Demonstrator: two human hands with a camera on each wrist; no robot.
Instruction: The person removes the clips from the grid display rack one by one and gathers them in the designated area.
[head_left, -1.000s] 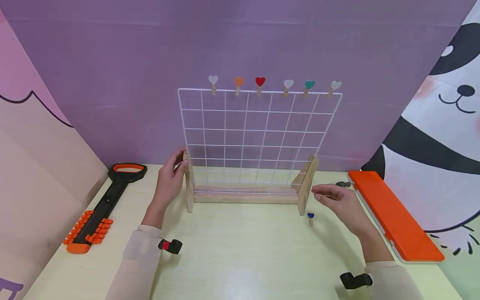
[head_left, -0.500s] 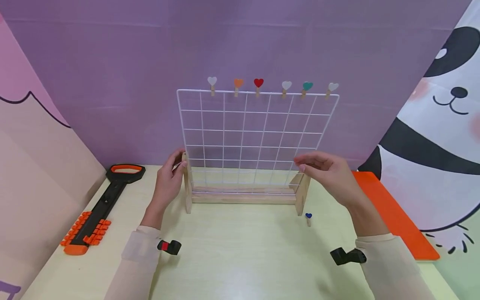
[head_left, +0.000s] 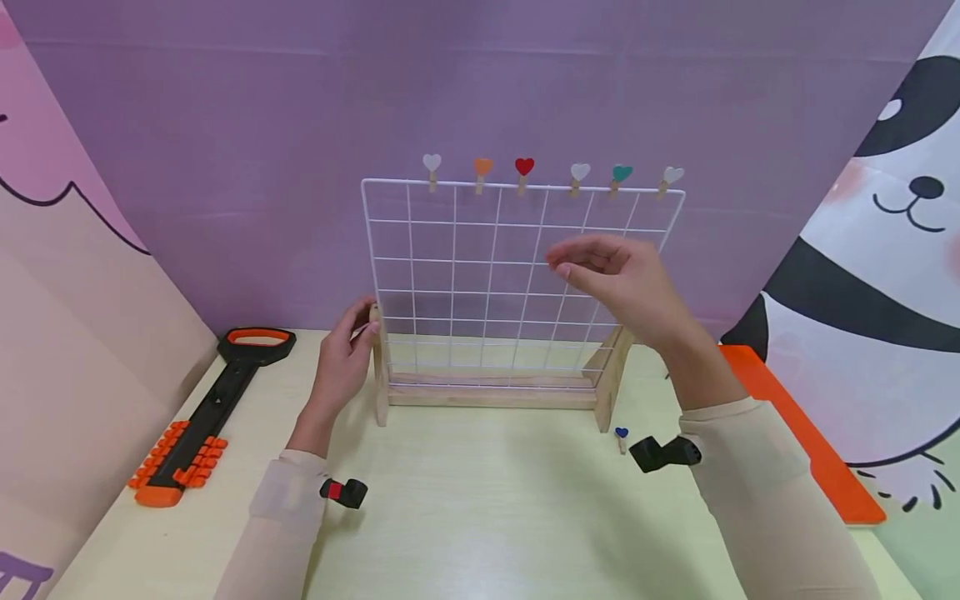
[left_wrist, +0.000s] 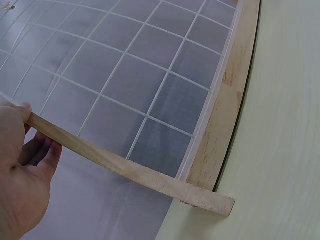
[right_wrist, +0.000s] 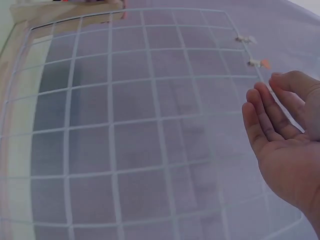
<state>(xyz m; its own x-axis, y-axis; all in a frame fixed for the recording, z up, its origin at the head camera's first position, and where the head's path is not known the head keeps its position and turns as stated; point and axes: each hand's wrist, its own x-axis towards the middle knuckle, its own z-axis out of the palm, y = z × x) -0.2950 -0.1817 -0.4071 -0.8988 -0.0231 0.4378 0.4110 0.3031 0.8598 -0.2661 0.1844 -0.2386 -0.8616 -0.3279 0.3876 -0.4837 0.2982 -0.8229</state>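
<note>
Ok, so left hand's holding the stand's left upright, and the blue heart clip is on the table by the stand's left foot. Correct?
Not quite: the blue heart clip lies by the stand's right foot, per the head view. The left hand does hold the left upright.

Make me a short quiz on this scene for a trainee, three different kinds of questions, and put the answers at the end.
1. How many small heart-topped wooden clips are fixed along the top of the rectangular white wire grid?
2. True or false: the person's bare left hand grips the right end of the pale wooden stand.
3. What colour heart tops the loose wooden clip lying on the pale table?
A) red
B) blue
C) teal

Key: 1. Six. 2. False; it grips the left end. 3. B.
</note>
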